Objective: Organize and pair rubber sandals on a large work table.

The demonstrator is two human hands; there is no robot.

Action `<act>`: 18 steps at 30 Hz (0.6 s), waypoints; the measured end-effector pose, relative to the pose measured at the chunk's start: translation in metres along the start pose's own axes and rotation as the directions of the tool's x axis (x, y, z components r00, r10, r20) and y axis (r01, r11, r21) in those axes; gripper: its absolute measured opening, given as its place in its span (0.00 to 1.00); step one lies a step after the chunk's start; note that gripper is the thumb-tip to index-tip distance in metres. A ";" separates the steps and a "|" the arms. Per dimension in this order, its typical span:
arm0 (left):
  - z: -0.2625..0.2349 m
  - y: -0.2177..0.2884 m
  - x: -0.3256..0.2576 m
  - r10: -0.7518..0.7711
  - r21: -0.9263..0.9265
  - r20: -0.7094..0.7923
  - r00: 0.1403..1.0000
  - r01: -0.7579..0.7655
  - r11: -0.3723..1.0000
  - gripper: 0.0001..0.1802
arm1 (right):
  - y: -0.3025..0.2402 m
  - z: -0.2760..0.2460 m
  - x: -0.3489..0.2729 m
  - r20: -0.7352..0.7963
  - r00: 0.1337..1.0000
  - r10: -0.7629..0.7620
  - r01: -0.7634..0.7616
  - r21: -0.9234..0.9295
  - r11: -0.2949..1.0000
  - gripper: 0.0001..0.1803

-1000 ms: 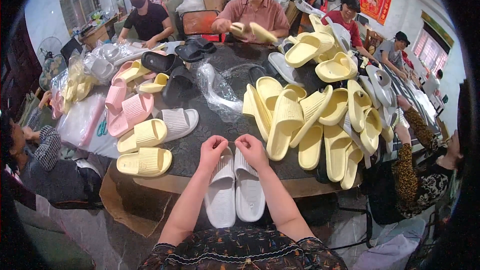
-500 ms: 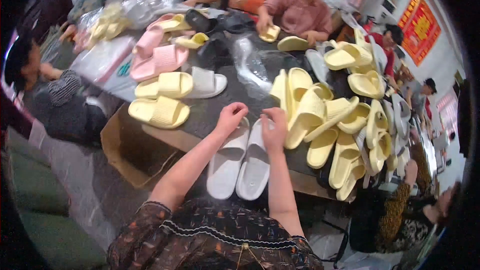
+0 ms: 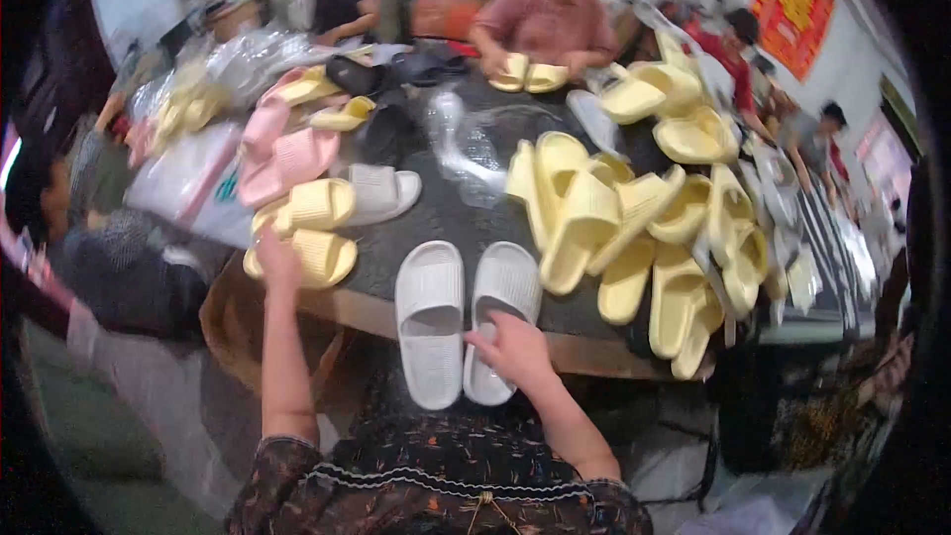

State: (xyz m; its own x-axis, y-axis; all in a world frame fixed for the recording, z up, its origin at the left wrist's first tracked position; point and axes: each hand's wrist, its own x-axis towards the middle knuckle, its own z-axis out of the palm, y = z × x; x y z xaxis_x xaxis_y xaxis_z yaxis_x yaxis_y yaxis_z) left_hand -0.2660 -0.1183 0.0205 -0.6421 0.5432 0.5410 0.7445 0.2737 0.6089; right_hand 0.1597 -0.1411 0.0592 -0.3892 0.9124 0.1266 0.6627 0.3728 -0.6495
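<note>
In front of me, toes pointing away, lies a pair of grey slide slippers, the left grey slipper (image 3: 430,287) beside the right grey slipper (image 3: 506,272). My right hand (image 3: 517,352) is on the right one, behind its strap, with the thumb at its inner edge and the fingers over the footbed. On the left, my left hand (image 3: 278,258) reaches to the nearest yellow slipper (image 3: 327,260) and covers its heel end. Motion smears those fingers, so their grip is unclear. Just beyond lie another yellow slipper (image 3: 322,202) and a grey slipper (image 3: 381,193).
A large heap of yellow slippers (image 3: 580,238) covers the table's right side. Pink slippers (image 3: 302,160), black slippers (image 3: 381,129) and clear plastic wrap (image 3: 461,154) lie farther back. An open cardboard box (image 3: 233,322) stands below the left edge. A co-worker (image 3: 550,20) across handles yellow slippers.
My left hand has left the grey pair and moved left to the yellow slippers. My right hand has drawn back from the strap to the footbed. The co-worker's two yellow slippers are now side by side.
</note>
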 end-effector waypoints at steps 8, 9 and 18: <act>-0.007 -0.041 0.020 0.334 0.027 0.435 0.836 -0.383 0.924 0.22 | 0.005 0.042 0.034 0.003 0.988 0.154 -0.151 -0.165 0.975 0.26; -0.006 -0.019 0.008 0.291 0.063 0.422 0.858 -0.348 0.935 0.21 | 0.013 0.044 0.031 -0.022 0.991 0.133 -0.135 -0.145 0.980 0.23; -0.038 0.077 -0.062 0.127 -0.178 0.661 0.740 -0.009 0.984 0.10 | 0.019 0.030 0.000 -0.105 0.994 -0.021 0.020 -0.011 1.000 0.17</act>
State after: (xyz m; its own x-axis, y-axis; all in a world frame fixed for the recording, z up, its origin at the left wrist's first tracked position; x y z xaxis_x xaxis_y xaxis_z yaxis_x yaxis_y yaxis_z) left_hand -0.1757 -0.1611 0.0558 -0.2599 0.9610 0.0941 0.7061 0.1227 0.6974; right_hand 0.1532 -0.1394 0.0248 -0.3334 0.9172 0.2183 0.6617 0.3926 -0.6388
